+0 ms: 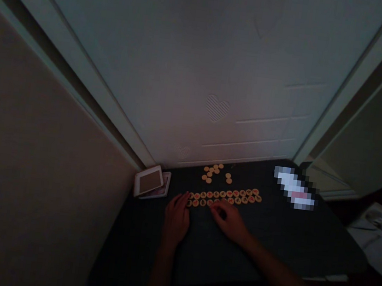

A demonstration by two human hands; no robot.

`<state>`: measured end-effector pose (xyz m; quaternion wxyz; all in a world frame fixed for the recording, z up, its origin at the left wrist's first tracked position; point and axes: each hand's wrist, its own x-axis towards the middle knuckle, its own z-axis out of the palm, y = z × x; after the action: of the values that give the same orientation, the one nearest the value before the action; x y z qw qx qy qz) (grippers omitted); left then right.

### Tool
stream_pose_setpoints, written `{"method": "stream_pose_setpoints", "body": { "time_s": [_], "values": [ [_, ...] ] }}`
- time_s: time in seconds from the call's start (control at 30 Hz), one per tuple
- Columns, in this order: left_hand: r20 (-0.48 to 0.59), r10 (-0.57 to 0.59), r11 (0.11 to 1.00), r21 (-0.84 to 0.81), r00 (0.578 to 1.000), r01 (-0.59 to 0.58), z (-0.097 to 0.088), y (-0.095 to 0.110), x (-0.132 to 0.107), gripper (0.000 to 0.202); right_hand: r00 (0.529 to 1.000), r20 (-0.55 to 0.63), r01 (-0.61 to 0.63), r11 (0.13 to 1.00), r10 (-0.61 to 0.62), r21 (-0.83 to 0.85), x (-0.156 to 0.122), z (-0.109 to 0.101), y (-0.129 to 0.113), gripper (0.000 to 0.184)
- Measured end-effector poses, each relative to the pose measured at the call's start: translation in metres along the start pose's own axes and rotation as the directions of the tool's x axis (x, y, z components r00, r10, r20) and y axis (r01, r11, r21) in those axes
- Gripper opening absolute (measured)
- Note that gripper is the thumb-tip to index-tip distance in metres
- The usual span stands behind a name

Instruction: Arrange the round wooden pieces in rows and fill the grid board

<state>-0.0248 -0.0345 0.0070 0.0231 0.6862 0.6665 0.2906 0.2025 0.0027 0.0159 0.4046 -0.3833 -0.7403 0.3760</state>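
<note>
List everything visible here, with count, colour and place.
table: one, black, lower middle.
rowed round pieces: roughly twenty, tan, marked red or dark, mid-table.
loose round pieces: about ten, tan, behind the rows.
box: one, white, brown face, table's far left.
blurred item: one, white-pink, table's far right.
wall panel: one, white, heart-embossed, behind table.
left grip: one bare hand, flat at rows' left end.
right grip: one bare hand, fingers on near row.

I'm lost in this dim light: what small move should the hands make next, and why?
Likely reach the right hand to the loose round tan wooden discs lying behind the lined-up double row and slide one in; they sit apart.
</note>
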Motion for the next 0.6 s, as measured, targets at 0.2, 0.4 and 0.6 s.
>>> {"method": "stream_pose_setpoints", "body": {
  "time_s": [0.2, 0.4, 0.6],
  "values": [
    [-0.018, 0.001, 1.0, 0.004, 1.0, -0.001, 0.002, 0.001, 0.0, 0.044, 1.0, -0.017, -0.001, 1.0, 0.0, -0.01, 0.001, 0.001, 0.001, 0.015],
    [-0.123, -0.009, 0.993, -0.12, 0.992, -0.006, -0.001, 0.005, 0.008, 0.034, 0.995, -0.098, 0.006, 1.0, -0.006, 0.001, 0.0, -0.004, 0.0, 0.016],
    [-0.037, 0.189, 0.972, -0.133, 0.981, -0.192, -0.007, 0.026, 0.076, 0.026, 0.933, -0.345, -0.083, 0.995, 0.097, 0.055, 0.002, -0.013, 0.003, 0.016]
  ]
}}
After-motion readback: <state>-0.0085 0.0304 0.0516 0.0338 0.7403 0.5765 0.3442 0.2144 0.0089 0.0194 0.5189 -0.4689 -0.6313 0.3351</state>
